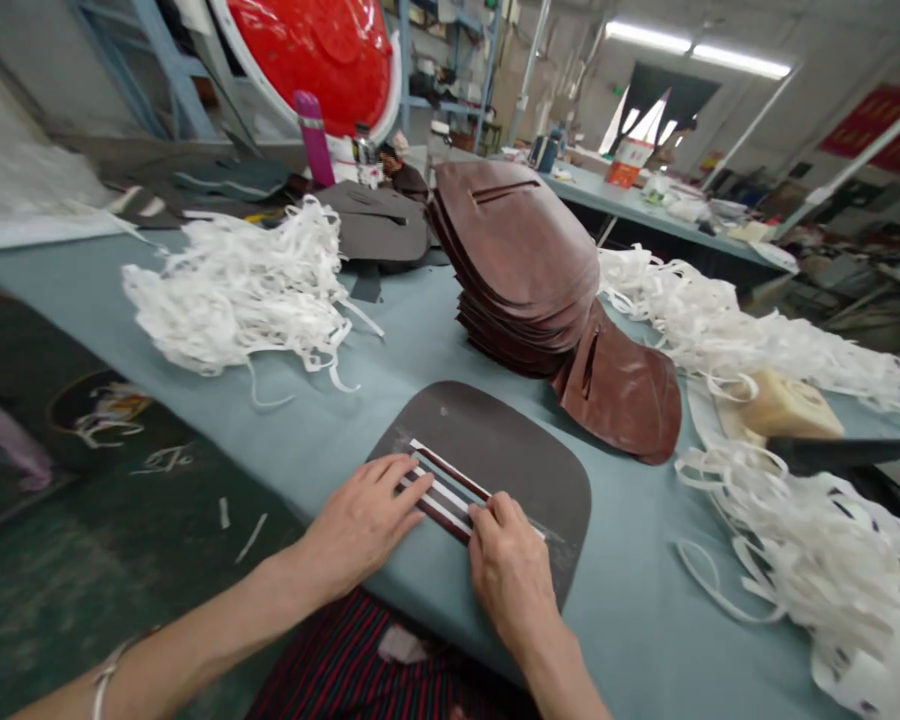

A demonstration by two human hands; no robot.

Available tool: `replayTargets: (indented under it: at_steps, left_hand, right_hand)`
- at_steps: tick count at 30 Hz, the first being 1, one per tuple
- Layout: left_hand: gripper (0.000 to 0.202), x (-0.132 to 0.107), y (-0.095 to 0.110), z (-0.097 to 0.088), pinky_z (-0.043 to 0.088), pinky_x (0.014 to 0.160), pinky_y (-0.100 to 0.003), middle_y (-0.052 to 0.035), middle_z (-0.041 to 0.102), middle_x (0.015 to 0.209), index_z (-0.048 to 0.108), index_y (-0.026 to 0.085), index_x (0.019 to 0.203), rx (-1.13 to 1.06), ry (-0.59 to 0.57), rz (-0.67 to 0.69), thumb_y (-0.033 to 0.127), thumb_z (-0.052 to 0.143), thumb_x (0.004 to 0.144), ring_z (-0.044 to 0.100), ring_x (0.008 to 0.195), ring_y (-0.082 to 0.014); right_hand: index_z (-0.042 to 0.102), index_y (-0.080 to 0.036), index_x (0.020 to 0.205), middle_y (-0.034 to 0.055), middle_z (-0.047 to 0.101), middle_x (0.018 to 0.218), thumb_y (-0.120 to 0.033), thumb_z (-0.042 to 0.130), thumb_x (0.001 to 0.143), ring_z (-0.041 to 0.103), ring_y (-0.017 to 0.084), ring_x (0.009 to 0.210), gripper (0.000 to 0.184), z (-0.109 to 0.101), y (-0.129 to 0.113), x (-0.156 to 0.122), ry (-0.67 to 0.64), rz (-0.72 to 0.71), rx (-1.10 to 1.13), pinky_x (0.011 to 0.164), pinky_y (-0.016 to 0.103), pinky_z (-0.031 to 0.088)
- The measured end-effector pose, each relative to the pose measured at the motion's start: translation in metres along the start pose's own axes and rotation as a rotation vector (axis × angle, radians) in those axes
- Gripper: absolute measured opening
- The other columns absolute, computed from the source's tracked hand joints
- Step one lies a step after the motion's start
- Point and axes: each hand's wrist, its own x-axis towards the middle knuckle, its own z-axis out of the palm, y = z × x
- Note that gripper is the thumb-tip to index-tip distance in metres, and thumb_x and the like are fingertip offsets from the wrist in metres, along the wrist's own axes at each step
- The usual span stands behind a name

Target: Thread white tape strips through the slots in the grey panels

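A dark grey leather panel [469, 415] with rounded corners lies at the table's front edge, underside up. Along its long slot run white tape strips [450, 462] and brown folded edges. My left hand [367, 515] rests on the slot's left end, its fingers stretched out and flat. At the slot's right end my right hand [514, 570] has its fingers curled and pressed together on the slot edge; what lies under the fingertips is partly hidden. Just behind the panel stands a tall stack of brown leather panels [517, 240], one slotted brown panel [619, 390] leaning off its right side.
Heaps of white tape strips lie on the blue-grey table [405, 330]: one left heap [240, 290], others along the right [832, 560]. A yellowish block [787, 405] and a dark-handled tool [844, 450] sit at the right. A purple bottle [313, 140] stands behind.
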Motion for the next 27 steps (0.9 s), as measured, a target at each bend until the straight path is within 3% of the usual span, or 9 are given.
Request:
replayTargets:
  at_steps: [4, 10, 14, 19, 23, 27]
  left_hand:
    - [0.035, -0.007, -0.001, 0.01, 0.041, 0.102, -0.046, -0.0109, 0.049, 0.131, 0.05, 0.021, 0.126, -0.079, 0.098, -0.05, 0.025, 0.049, 0.092, 0.043, 0.122, -0.0261]
    - [0.03, -0.009, -0.004, 0.011, 0.04, 0.104, -0.043, -0.0097, 0.05, 0.121, 0.053, 0.019, 0.117, -0.307, 0.2, -0.145, 0.026, 0.057, 0.088, 0.042, 0.122, -0.024]
    - [0.029, -0.009, -0.005, 0.004, 0.042, 0.102, -0.043, -0.0087, 0.05, 0.119, 0.052, 0.02, 0.114, -0.428, 0.213, -0.19, 0.024, 0.059, 0.086, 0.045, 0.116, -0.0227]
    - [0.028, -0.011, -0.006, 0.001, 0.043, 0.1, -0.043, -0.0084, 0.05, 0.119, 0.052, 0.021, 0.113, -0.493, 0.218, -0.183, 0.02, 0.058, 0.086, 0.046, 0.114, -0.0224]
    - [0.027, -0.011, -0.007, 0.001, 0.043, 0.099, -0.045, -0.0089, 0.05, 0.118, 0.052, 0.02, 0.113, -0.494, 0.222, -0.195, 0.021, 0.058, 0.086, 0.046, 0.114, -0.0236]
    - [0.028, -0.01, -0.006, 0.001, 0.043, 0.1, -0.044, -0.0085, 0.05, 0.119, 0.052, 0.021, 0.112, -0.5, 0.211, -0.209, 0.02, 0.059, 0.085, 0.046, 0.115, -0.0238]
  right_hand:
    - [0.062, -0.019, 0.082, 0.003, 0.056, 0.087, -0.013, 0.043, 0.092, 0.056, 0.012, 0.071, 0.022, -0.004, 0.015, 0.006, -0.031, 0.071, 0.07, 0.066, 0.021, 0.042]
    - [0.06, -0.021, 0.081, 0.0017, 0.059, 0.086, -0.013, 0.049, 0.089, 0.061, 0.014, 0.068, 0.016, -0.01, 0.017, 0.019, -0.133, 0.108, -0.196, 0.054, 0.022, 0.037]
    - [0.057, -0.021, 0.075, 0.0024, 0.06, 0.078, -0.009, 0.051, 0.082, 0.06, 0.016, 0.065, 0.015, -0.005, 0.02, 0.021, -0.056, 0.0, -0.257, 0.057, 0.025, 0.04]
    - [0.051, -0.021, 0.072, 0.0005, 0.058, 0.07, -0.012, 0.05, 0.082, 0.058, 0.016, 0.061, 0.014, -0.001, 0.025, 0.016, 0.067, -0.045, -0.162, 0.059, 0.025, 0.039]
    - [0.051, -0.021, 0.073, 0.0004, 0.061, 0.068, -0.019, 0.051, 0.087, 0.059, 0.016, 0.059, 0.014, -0.001, 0.012, 0.019, 0.033, 0.047, -0.127, 0.057, 0.026, 0.037]
    - [0.057, -0.02, 0.081, 0.0035, 0.064, 0.078, -0.019, 0.052, 0.089, 0.062, 0.019, 0.07, 0.01, 0.006, -0.014, 0.037, 0.025, 0.03, -0.049, 0.064, 0.027, 0.04]
